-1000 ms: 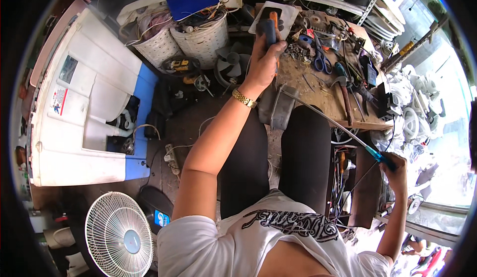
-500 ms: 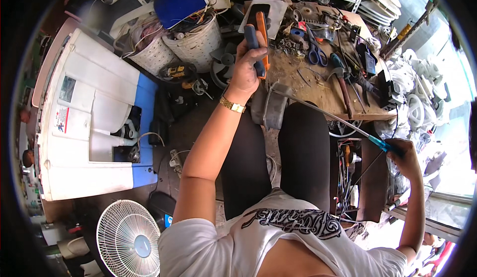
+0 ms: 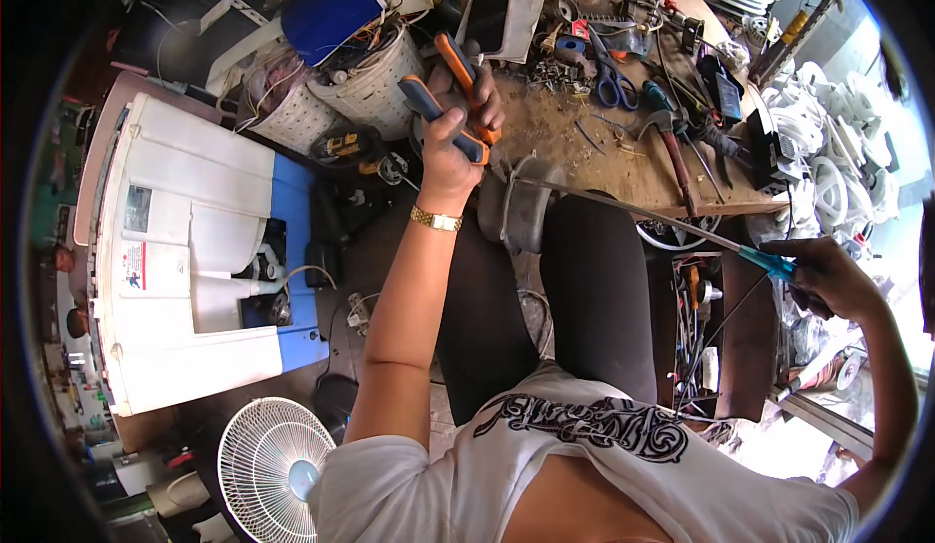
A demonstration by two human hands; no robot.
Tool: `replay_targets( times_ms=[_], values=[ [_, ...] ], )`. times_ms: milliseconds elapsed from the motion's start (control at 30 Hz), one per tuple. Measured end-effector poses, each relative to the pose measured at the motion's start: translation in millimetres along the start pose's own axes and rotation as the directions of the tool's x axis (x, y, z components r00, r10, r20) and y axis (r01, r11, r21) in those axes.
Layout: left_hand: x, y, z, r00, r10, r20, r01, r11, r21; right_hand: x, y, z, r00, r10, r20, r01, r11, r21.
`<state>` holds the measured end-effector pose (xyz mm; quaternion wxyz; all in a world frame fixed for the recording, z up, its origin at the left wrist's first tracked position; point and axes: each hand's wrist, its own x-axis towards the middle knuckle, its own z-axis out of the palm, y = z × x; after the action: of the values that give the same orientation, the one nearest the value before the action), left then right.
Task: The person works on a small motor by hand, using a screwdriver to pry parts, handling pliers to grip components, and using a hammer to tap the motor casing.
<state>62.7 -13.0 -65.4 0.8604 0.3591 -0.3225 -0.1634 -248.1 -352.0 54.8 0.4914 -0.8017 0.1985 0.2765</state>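
Note:
My left hand [image 3: 450,158], with a gold watch on its wrist, is wrapped around the pliers [image 3: 425,101], which have orange and dark blue-grey handles. Those handles stand apart, pointing away from me; the jaws are hard to make out near a grey rounded metal housing [image 3: 524,212]. That housing sits between my knees. Out to the right, my right hand [image 3: 838,278] grips the teal handle of a long screwdriver [image 3: 682,227], its index finger stretched along the handle. The thin shaft runs leftward over my right thigh, its far end at the housing.
Ahead is a wooden workbench [image 3: 555,139] with blue scissors [image 3: 615,85], a hammer [image 3: 674,168], a phone [image 3: 487,23] and loose small parts. Left stand a white-and-blue appliance [image 3: 195,251], wire-filled baskets [image 3: 375,90] and a fan [image 3: 273,470]. White plastic parts [image 3: 828,134] are heaped right.
The pliers' handles have spread wider and my left hand has shifted left. My right hand has moved outward to the right with the screwdriver, its index finger now extended. The view has shifted slightly.

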Motion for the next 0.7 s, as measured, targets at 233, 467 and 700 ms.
replay_targets(
  times_ms=[233,467,700],
  values=[
    [8.3,1.5,-6.1,0.998,-0.046,0.053,0.050,0.997,-0.066,-2.0,-41.7,-0.4,0.992,0.110,-0.054,-0.119,0.972,-0.204],
    [10.6,5.8,-17.5,0.999,-0.029,0.032,0.032,0.995,-0.099,25.5,-9.1,-5.7,0.955,-0.283,-0.093,0.217,0.876,-0.430],
    [14.2,3.5,-17.4,0.999,-0.035,0.009,0.036,0.997,-0.070,33.0,-30.0,-31.0,0.794,-0.608,0.002,0.138,0.177,-0.974]
  ],
)
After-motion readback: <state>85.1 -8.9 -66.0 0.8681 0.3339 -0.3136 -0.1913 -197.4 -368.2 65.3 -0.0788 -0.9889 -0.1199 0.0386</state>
